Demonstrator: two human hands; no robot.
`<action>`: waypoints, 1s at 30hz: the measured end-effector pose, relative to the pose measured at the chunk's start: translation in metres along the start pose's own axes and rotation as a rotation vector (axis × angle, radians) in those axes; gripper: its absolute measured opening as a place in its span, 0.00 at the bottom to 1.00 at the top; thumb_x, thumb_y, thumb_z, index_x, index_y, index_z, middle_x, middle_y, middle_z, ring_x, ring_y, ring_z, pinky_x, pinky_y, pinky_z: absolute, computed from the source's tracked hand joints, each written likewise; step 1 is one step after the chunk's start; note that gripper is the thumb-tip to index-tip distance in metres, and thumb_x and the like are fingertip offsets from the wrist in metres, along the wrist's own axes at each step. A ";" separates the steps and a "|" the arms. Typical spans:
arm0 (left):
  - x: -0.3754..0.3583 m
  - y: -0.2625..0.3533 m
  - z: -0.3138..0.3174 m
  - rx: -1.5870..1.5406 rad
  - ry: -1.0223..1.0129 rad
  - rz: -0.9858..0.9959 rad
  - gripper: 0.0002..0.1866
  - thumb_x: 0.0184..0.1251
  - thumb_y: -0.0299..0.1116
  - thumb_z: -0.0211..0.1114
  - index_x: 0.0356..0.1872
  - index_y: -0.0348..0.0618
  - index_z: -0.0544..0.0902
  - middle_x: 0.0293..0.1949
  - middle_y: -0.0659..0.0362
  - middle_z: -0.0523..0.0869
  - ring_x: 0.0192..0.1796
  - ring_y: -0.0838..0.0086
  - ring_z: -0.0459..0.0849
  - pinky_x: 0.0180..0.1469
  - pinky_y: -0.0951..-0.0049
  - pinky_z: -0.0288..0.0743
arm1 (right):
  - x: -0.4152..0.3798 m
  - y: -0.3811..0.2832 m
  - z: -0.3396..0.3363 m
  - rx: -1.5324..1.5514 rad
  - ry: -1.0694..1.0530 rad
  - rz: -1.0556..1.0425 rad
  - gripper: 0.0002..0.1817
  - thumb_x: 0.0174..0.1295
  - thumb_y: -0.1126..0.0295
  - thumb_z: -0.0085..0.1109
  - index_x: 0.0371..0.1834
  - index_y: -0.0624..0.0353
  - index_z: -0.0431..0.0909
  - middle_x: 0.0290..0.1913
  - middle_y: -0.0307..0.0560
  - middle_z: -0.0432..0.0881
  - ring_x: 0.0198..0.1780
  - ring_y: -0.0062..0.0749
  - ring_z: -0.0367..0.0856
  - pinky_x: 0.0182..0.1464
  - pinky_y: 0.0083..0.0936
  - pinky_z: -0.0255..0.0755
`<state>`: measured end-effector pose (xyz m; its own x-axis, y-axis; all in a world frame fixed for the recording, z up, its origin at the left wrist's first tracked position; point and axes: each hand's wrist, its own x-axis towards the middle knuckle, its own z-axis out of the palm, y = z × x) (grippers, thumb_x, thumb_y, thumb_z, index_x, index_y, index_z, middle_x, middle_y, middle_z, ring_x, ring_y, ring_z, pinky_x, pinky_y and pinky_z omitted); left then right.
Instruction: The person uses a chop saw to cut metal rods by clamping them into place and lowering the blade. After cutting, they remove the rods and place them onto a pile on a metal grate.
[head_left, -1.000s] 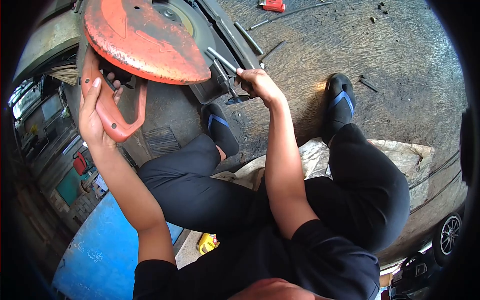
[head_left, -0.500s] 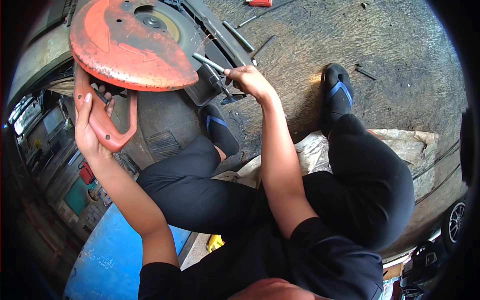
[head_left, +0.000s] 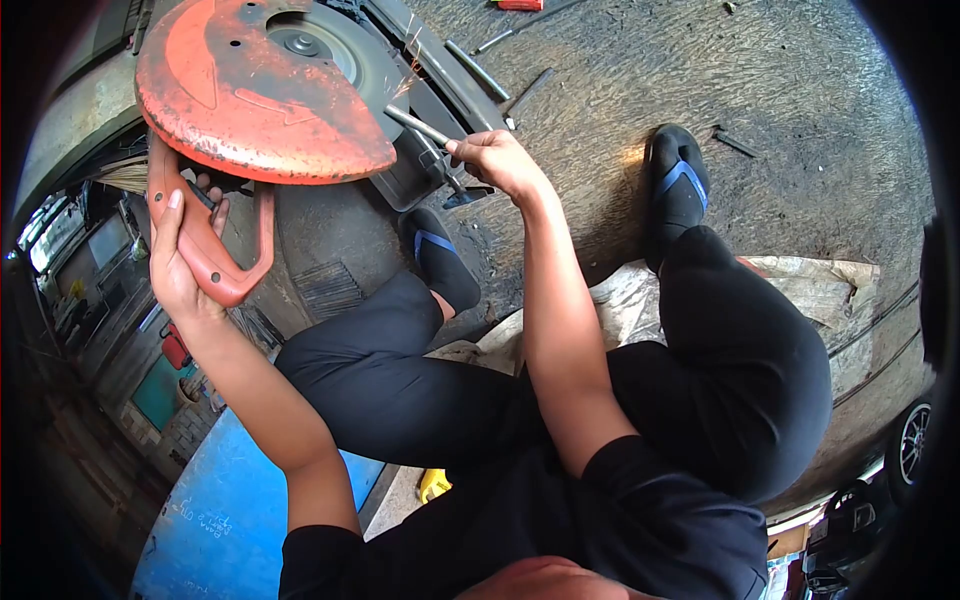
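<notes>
My left hand (head_left: 178, 272) is wrapped around the orange handle (head_left: 208, 252) of a cut-off saw, its thumb lying along the grip near a dark trigger. Above it is the saw's scuffed red blade guard (head_left: 260, 115). A grey abrasive disc (head_left: 345, 60) shows past the guard, blurred as if spinning. My right hand (head_left: 502, 163) is closed on a thin metal rod (head_left: 420, 126), whose far end points up and left to the disc's edge. Sparks (head_left: 408, 78) fly up from that spot. Below the rod sits the saw's dark base (head_left: 400, 180) with a black clamp handle (head_left: 467, 197).
Loose metal rods (head_left: 478, 70) and a dark offcut (head_left: 735, 143) lie on the stained floor. My sandalled feet (head_left: 678, 185) stand near the saw. A blue panel (head_left: 215, 510) and a yellow object (head_left: 433, 486) are at lower left. Cloth sacking (head_left: 810, 285) lies beneath my legs.
The sparks now rise higher and straighter from the rod's end. Both hands keep their grips, with hardly any movement; the view has shifted very slightly.
</notes>
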<state>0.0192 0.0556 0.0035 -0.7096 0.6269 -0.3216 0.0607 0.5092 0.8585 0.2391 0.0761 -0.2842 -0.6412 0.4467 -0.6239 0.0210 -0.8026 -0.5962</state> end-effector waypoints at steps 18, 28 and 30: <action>-0.003 0.002 0.006 0.025 0.004 0.004 0.33 0.70 0.36 0.59 0.73 0.41 0.58 0.68 0.54 0.67 0.68 0.66 0.68 0.66 0.61 0.60 | -0.004 0.000 -0.001 -0.198 0.100 -0.058 0.18 0.48 0.58 0.76 0.29 0.64 0.87 0.17 0.41 0.77 0.21 0.24 0.72 0.26 0.28 0.67; 0.002 -0.002 -0.002 0.001 0.013 -0.021 0.33 0.69 0.36 0.59 0.73 0.40 0.58 0.69 0.54 0.67 0.66 0.63 0.69 0.67 0.59 0.60 | -0.001 -0.005 -0.004 -0.371 0.285 -0.203 0.18 0.47 0.57 0.75 0.32 0.60 0.86 0.23 0.49 0.83 0.27 0.36 0.81 0.35 0.35 0.73; 0.004 -0.003 -0.007 -0.012 0.031 -0.032 0.33 0.69 0.36 0.59 0.72 0.38 0.58 0.69 0.54 0.66 0.66 0.62 0.69 0.67 0.60 0.60 | 0.007 -0.022 -0.017 -0.475 0.311 -0.216 0.21 0.47 0.56 0.75 0.38 0.59 0.85 0.27 0.53 0.85 0.31 0.37 0.84 0.39 0.36 0.75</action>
<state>0.0115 0.0525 0.0022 -0.7324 0.5918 -0.3368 0.0294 0.5216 0.8527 0.2476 0.1037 -0.2835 -0.4165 0.7319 -0.5393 0.3014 -0.4484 -0.8414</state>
